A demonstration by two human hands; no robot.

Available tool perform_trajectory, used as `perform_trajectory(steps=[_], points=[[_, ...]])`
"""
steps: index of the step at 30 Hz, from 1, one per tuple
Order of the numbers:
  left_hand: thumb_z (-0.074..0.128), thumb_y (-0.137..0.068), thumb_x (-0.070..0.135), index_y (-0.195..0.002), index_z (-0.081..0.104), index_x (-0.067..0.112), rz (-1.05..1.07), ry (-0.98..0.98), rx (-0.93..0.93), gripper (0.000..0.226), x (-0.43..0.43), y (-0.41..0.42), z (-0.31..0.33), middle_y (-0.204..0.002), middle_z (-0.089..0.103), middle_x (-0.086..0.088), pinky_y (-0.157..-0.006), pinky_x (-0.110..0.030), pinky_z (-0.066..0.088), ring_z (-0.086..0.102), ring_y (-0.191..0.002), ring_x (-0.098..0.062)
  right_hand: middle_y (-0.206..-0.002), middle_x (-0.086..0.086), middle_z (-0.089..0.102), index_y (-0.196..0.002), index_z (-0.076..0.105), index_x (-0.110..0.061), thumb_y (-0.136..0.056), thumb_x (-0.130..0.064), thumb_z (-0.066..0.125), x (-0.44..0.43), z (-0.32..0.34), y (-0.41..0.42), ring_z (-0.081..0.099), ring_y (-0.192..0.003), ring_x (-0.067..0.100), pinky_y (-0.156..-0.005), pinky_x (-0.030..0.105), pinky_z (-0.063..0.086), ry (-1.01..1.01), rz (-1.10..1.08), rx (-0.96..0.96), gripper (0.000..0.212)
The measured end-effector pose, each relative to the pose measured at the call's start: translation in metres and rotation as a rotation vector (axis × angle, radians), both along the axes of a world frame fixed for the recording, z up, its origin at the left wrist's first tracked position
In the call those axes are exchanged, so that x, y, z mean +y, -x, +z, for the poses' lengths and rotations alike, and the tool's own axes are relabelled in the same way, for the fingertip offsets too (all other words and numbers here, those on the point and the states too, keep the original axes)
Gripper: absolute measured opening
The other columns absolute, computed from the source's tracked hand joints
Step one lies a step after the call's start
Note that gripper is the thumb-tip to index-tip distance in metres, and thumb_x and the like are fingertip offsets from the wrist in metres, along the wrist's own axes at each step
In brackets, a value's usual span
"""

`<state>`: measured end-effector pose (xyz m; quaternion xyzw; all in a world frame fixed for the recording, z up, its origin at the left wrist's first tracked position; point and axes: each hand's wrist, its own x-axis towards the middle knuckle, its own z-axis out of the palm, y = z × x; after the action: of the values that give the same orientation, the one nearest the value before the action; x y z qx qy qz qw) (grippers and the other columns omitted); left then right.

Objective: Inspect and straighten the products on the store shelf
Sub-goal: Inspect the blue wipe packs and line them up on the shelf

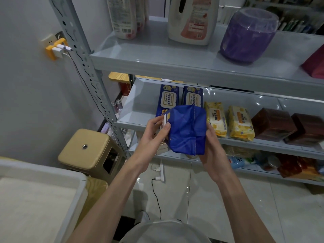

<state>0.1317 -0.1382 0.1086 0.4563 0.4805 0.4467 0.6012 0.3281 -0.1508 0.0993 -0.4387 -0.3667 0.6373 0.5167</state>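
Note:
I hold a blue pack of wipes (186, 130) in front of the middle shelf (138, 109), its plain back turned toward me. My left hand (154, 135) grips its left edge, thumb on the back. My right hand (213, 151) holds its right side from below, fingers hidden behind the pack. Two more blue wipe packs (169, 99) lie on the shelf behind it. To their right lie two yellow wipe packs (240, 122) and two brown boxes (273, 124).
The top shelf (157, 55) carries white bottles (192, 20) and a purple wrapped roll (247, 35). A gold stool (85, 149) stands left of the rack post (91, 74). A white bin (40, 195) sits at lower left. Cables and a power strip (162, 171) lie on the floor.

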Motion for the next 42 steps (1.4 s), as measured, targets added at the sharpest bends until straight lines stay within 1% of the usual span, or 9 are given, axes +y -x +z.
perform_trajectory(steps=[4, 8, 13, 20, 25, 28, 33, 38, 42], points=[[0.059, -0.069, 0.078, -0.134, 0.048, 0.042, -0.007, -0.023, 0.004, 0.076, 0.0, 0.001, 0.0, -0.141, 0.053, 0.01, -0.095, -0.027, 0.052, 0.059, -0.124, -0.008, -0.137, -0.006, 0.066, -0.14, 0.053, -0.031, -0.092, -0.044, 0.058, -0.001, 0.0, 0.001, 0.066, -0.124, 0.018, -0.092, 0.034, 0.059, -0.025, -0.022, -0.001, 0.05], [0.057, -0.079, 0.07, -0.133, 0.051, 0.04, -0.011, -0.017, -0.015, 0.062, 0.002, 0.005, -0.005, -0.14, 0.056, 0.007, -0.102, -0.034, 0.052, 0.061, -0.124, -0.011, -0.137, -0.005, 0.067, -0.142, 0.053, -0.028, -0.096, -0.035, 0.053, -0.002, -0.001, 0.001, 0.062, -0.13, 0.021, -0.107, 0.044, 0.05, -0.049, 0.011, -0.032, 0.047], [0.048, -0.092, 0.056, -0.137, 0.05, 0.03, 0.009, 0.037, -0.116, 0.052, 0.003, 0.014, -0.015, -0.134, 0.065, 0.008, -0.106, -0.043, 0.049, 0.063, -0.125, -0.017, -0.15, -0.01, 0.056, -0.149, 0.049, -0.033, -0.093, -0.022, 0.063, -0.006, 0.002, -0.002, 0.052, -0.139, 0.013, -0.106, 0.032, 0.052, -0.131, 0.133, -0.167, 0.059], [0.05, -0.089, 0.067, -0.142, 0.047, 0.03, 0.02, 0.053, -0.082, 0.065, 0.003, 0.016, -0.009, -0.132, 0.066, 0.013, -0.109, -0.044, 0.047, 0.064, -0.123, -0.012, -0.155, -0.02, 0.047, -0.144, 0.049, -0.052, -0.087, -0.041, 0.073, -0.006, 0.005, 0.005, 0.045, -0.143, 0.005, -0.118, 0.043, 0.041, -0.142, 0.149, -0.238, 0.062], [0.039, -0.094, 0.068, -0.134, 0.046, 0.029, 0.085, 0.045, 0.028, 0.057, 0.006, 0.013, 0.0, -0.107, 0.072, 0.025, -0.106, -0.048, 0.05, 0.07, -0.101, -0.003, -0.152, -0.016, 0.051, -0.14, 0.048, -0.06, -0.086, -0.054, 0.07, -0.005, 0.001, 0.014, 0.049, -0.141, 0.007, -0.118, 0.044, 0.041, -0.078, 0.091, -0.194, 0.058], [0.04, -0.084, 0.083, -0.13, 0.054, 0.043, -0.004, 0.096, 0.109, 0.062, 0.006, 0.014, -0.001, -0.122, 0.069, 0.016, -0.1, -0.037, 0.049, 0.066, -0.114, -0.009, -0.149, -0.014, 0.055, -0.149, 0.041, -0.053, -0.096, -0.046, 0.055, -0.003, -0.002, 0.015, 0.058, -0.133, 0.01, -0.11, 0.037, 0.049, -0.028, 0.057, -0.169, 0.055], [0.035, -0.103, 0.061, -0.135, 0.052, 0.04, -0.022, 0.1, 0.148, 0.041, 0.01, 0.009, 0.007, -0.117, 0.066, 0.022, -0.072, -0.013, 0.047, 0.063, -0.101, 0.008, -0.139, -0.01, 0.065, -0.153, 0.04, -0.046, -0.101, -0.047, 0.051, 0.0, -0.001, 0.018, 0.066, -0.123, 0.015, -0.11, 0.048, 0.05, 0.013, 0.014, -0.169, 0.054], [0.031, -0.104, 0.061, -0.137, 0.05, 0.039, -0.021, 0.091, 0.15, 0.044, 0.011, 0.008, 0.003, -0.116, 0.066, 0.022, -0.077, -0.018, 0.044, 0.062, -0.103, 0.004, -0.138, -0.007, 0.065, -0.144, 0.047, -0.05, -0.093, -0.049, 0.058, 0.002, 0.002, 0.016, 0.067, -0.121, 0.015, -0.109, 0.049, 0.051, 0.028, 0.005, -0.179, 0.053], [0.031, -0.097, 0.074, -0.138, 0.052, 0.039, -0.005, 0.118, 0.129, 0.057, 0.014, 0.01, -0.005, -0.128, 0.069, 0.009, -0.101, -0.038, 0.049, 0.067, -0.114, -0.012, -0.116, -0.018, 0.073, -0.146, 0.044, -0.05, -0.089, -0.049, 0.06, 0.003, 0.008, 0.019, 0.069, -0.115, 0.01, -0.106, 0.043, 0.054, 0.0, 0.029, -0.239, 0.059]])
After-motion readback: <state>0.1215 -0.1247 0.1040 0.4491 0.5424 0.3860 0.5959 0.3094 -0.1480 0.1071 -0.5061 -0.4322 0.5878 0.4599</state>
